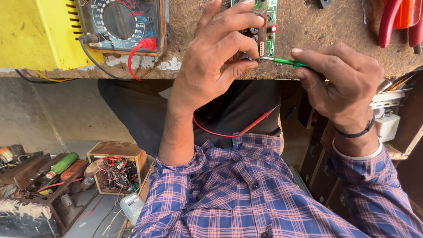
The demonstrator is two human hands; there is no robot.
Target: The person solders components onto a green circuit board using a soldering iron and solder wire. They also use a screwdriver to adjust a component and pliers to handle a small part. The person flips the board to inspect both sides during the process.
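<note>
My left hand (218,57) grips a green circuit board (269,22) at the near edge of a worn workbench (308,26), fingers curled over the board's lower part. In my right hand (346,86) is a small green-handled screwdriver (286,61), pinched between thumb and fingers, its metal tip touching the board near a white connector. A red test probe (260,120) on a red wire lies loose in my lap, below both hands. Most of the board is hidden under my left fingers.
An analog multimeter (120,22) with red and black leads sits beside a yellow box (39,33) at the bench's left. Red-handled pliers (398,20) lie at the right. On the floor are a wooden box of wires (116,169) and a tray of tools (48,176).
</note>
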